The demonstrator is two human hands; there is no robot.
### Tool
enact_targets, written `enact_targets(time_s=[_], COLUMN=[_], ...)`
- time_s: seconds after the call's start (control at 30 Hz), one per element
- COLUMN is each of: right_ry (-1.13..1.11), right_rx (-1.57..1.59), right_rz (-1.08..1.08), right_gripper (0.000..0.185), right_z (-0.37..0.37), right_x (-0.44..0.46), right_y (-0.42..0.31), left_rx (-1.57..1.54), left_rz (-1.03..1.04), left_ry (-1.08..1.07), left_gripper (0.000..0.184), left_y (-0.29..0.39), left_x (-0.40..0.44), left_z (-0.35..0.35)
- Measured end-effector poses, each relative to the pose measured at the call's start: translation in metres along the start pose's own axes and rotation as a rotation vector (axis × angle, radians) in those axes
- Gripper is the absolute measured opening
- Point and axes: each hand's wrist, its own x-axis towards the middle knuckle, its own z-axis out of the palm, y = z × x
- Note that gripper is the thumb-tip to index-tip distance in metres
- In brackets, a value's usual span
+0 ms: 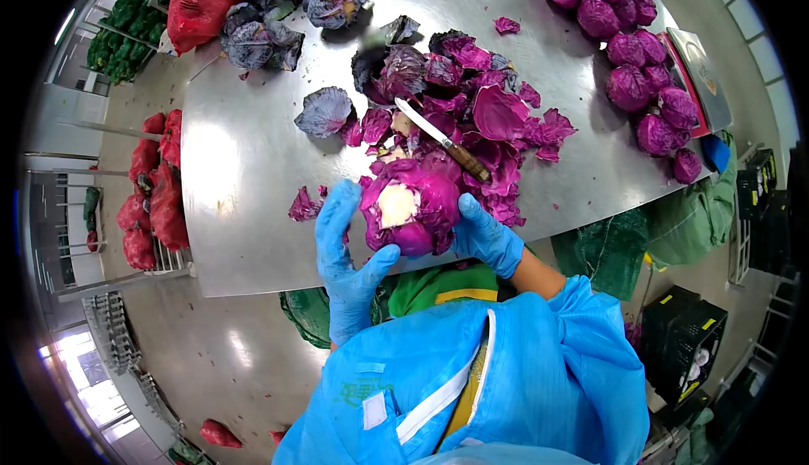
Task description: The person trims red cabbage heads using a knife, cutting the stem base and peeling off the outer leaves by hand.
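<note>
A red cabbage [421, 208] with a pale cut stem facing up is at the table's near edge, between my gloved hands. My left hand [347, 254] is at its left side, thumb and fingers apart. My right hand [489, 236] presses against its right side, its fingers partly hidden behind the cabbage. Both hands wear blue gloves. Just beyond the cabbage, a knife [442, 139] with a wooden handle and light blade lies on a heap of loose purple leaves [501, 113].
The metal table [244, 170] bears darker untrimmed cabbages [335, 3] at the far left and trimmed purple cabbages [628, 88] at the right. Red sacks [156, 191] stand on a rack to the left. Black crates [681, 343] are on the floor at the right.
</note>
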Motion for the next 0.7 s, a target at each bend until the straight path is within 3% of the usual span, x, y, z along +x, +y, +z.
enact_targets(time_s=[0.13,0.23,0.47,0.57,0.63,0.7], right_ry=[0.132,0.149,0.173,0.215,0.252,0.240], right_rx=[-0.160,-0.297,-0.577,-0.631,-0.630,-0.681], right_rz=[-0.141,-0.260,-0.445,-0.491,-0.529,-0.572], right_gripper=[0.104,0.110,0.123,0.122,0.123,0.123], right_z=[0.015,-0.013,-0.012,-0.015,-0.015,-0.014], right_x=[0.001,0.009,0.017,0.018,0.019,0.022], right_y=[-0.010,0.000,-0.008,-0.004,-0.003,-0.009], left_rx=[0.291,0.352,0.162,0.343,0.326,0.228], left_rz=[0.048,0.014,-0.113,0.209,0.222,0.252], left_ry=[0.131,0.106,0.182,0.134,0.024,0.049], left_gripper=[0.052,0.047,0.029,0.024,0.017,0.019], left_y=[0.012,0.010,0.005,-0.002,0.008,0.016], left_x=[-0.009,-0.013,-0.018,-0.012,-0.019,-0.023], left_z=[0.013,0.012,0.016,0.013,0.022,0.018])
